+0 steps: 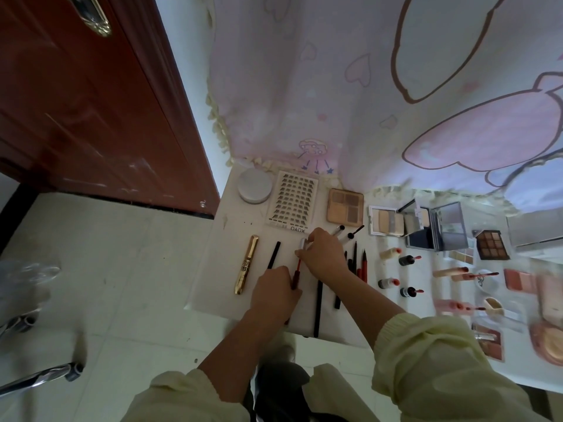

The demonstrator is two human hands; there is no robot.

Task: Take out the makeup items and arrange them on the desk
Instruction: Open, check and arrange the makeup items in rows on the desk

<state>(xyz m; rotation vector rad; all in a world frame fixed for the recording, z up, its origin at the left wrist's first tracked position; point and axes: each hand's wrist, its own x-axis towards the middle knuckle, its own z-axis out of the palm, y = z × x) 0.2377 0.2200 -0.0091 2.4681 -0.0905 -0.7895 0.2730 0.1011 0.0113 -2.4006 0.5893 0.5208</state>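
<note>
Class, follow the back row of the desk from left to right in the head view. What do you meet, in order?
Round white jar → false-lash card → brown eyeshadow palette → white-framed powder palette → open mirrored compact → dark nine-pan palette.

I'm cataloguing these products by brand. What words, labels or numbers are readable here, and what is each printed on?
"XOXO": on the near edge of the false-lash card, seen upside down.
"EYES": probably, on the gold mascara tube; other lettering blurred.
Dark letters on the round white lid at right: too blurred.
Nothing else is legible.
</note>
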